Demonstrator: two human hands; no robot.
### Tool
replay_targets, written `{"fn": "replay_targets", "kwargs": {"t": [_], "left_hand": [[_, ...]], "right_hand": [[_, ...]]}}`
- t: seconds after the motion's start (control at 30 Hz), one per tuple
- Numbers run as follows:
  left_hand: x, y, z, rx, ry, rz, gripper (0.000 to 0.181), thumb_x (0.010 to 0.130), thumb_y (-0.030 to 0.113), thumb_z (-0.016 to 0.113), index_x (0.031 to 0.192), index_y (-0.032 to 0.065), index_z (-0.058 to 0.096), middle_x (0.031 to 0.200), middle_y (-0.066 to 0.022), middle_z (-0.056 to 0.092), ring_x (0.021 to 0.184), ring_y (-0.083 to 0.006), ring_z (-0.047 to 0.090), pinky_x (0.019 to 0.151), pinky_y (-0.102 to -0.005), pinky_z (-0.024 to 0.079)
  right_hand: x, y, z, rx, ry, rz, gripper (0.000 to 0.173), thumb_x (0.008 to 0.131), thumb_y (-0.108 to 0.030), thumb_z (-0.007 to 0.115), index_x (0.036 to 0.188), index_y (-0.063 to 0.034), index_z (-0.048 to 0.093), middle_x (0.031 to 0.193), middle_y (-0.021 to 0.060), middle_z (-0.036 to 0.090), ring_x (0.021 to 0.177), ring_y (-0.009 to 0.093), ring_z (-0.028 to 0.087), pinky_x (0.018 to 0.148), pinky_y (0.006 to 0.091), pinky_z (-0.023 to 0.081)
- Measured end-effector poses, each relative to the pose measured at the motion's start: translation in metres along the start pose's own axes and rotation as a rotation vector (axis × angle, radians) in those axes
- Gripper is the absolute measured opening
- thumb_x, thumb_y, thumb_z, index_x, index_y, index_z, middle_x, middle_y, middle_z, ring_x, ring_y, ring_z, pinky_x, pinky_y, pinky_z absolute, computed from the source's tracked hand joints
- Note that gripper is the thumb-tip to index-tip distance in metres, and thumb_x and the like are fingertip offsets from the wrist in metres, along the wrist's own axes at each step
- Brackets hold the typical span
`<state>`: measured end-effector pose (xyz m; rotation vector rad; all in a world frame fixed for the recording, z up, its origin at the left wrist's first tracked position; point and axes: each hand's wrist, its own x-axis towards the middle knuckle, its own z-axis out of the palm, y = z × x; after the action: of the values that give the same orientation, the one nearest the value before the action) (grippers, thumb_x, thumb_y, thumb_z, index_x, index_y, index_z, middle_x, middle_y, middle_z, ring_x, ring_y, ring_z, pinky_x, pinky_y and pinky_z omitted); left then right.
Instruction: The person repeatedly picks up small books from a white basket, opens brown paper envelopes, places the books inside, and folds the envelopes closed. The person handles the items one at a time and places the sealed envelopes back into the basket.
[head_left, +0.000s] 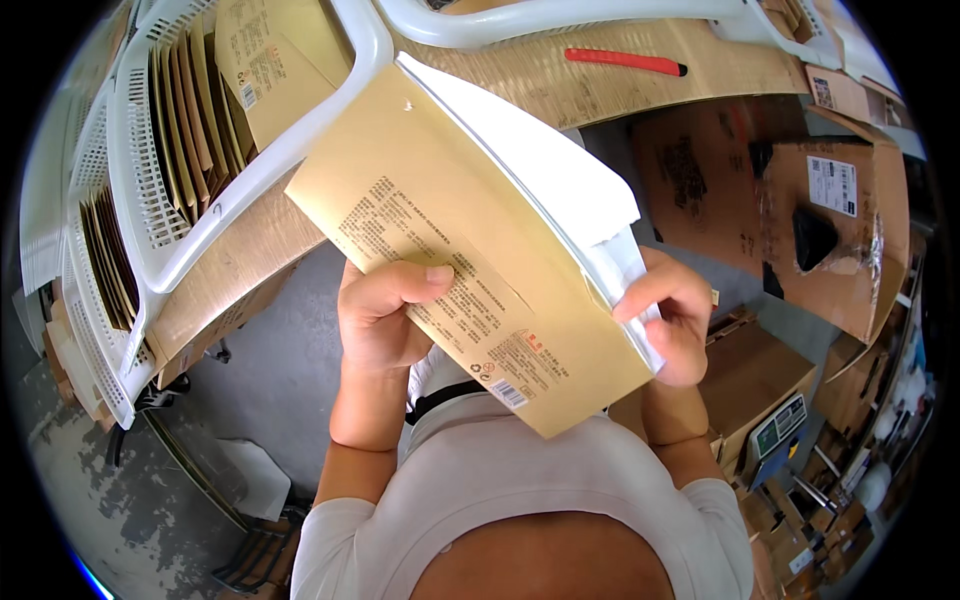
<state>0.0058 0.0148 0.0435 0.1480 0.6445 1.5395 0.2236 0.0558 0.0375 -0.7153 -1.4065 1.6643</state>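
A gold-coloured printed packet (480, 232), tilted in front of my chest, shows small dark text, symbols and a barcode on its near face. My left hand (390, 307) grips its left edge, with the thumb flat over the printed text. Along the right edge, white sheet material (540, 157) sticks out of the packet. My right hand (671, 319) pinches this white material and the packet's edge near the lower right corner, between thumb and fingers. What lies inside the packet, beyond the white part, is hidden.
White perforated plastic baskets (161, 150) on the left hold upright gold packets (191, 112). A red utility knife (626, 61) lies on the wood-grain table (517, 82). Cardboard boxes (817, 232) stand on the right, near a digital scale (776, 435).
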Motion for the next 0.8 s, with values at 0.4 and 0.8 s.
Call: {"fn": "replay_targets", "kwargs": {"t": [0.4, 0.8], "left_hand": [[0.0, 0.01, 0.009, 0.161, 0.085, 0.003, 0.044, 0.063, -0.007, 0.051, 0.106, -0.0111, 0.049, 0.097, -0.0193, 0.06, 0.083, -0.0276, 0.062, 0.073, -0.035, 0.053], [-0.003, 0.008, 0.008, 0.215, -0.016, -0.011, 0.048, 0.067, -0.005, 0.059, 0.113, -0.0064, 0.046, 0.101, -0.0169, 0.06, 0.09, -0.0236, 0.061, 0.081, -0.0331, 0.049]], "right_hand": [[0.023, -0.006, 0.001, 0.088, -0.132, -0.186, 0.041, 0.079, -0.041, 0.058, 0.092, -0.0028, 0.066, 0.125, 0.0191, 0.036, 0.106, 0.03, 0.045, 0.086, 0.0364, 0.038], [0.032, -0.021, 0.028, -0.001, 0.084, -0.06, 0.014, 0.08, 0.005, 0.056, 0.093, 0.0055, 0.061, 0.089, 0.009, 0.062, 0.074, 0.008, 0.056, 0.062, 0.0191, 0.043]]}}
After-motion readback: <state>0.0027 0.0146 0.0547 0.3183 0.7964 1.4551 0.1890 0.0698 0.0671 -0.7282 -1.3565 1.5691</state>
